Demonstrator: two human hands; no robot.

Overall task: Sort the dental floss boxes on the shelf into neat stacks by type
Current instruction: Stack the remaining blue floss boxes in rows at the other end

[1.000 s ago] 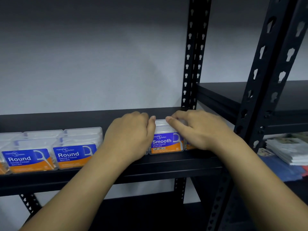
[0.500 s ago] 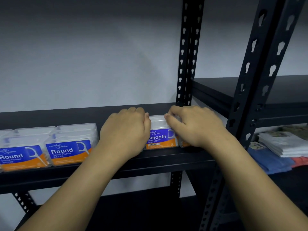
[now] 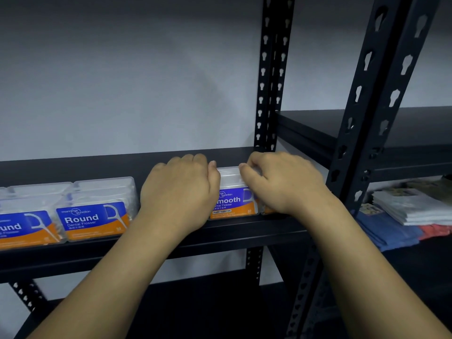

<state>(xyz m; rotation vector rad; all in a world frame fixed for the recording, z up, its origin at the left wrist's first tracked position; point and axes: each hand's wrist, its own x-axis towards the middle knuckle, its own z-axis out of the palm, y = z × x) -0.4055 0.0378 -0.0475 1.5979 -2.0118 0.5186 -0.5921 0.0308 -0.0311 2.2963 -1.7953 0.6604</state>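
While both hands sit on the black shelf (image 3: 73, 165), the Smooth floss box (image 3: 236, 200) stands between them, its blue and orange label facing out and its clear lid showing in the gap between the two thumbs. The left hand (image 3: 179, 192) lies just to the box's left, knuckles up and fingers curled down over the far side; its thumb touches the box's upper left corner, and what the hidden fingers grip cannot be told, though they seem to close on a box behind the palm. The right hand (image 3: 283, 184) covers the box's right edge, fingers curled, with the thumb and forefinger pinching the lid at its upper right corner. Under the right palm an orange corner of a second box (image 3: 267, 211) shows, touching the Smooth floss box.

Further out from the left hand, just beside its wrist, a Round floss box (image 3: 95, 220) stands with another Round box (image 3: 24, 231) touching it on the far side, both labels facing out. Beyond the right hand, past the black upright (image 3: 381, 99), folded cloths (image 3: 413, 209) lie on a lower shelf.

Compared with half a second ago, the hands hold almost the same pose around the box; the left thumb now hides the label's first letter, which showed one second ago.
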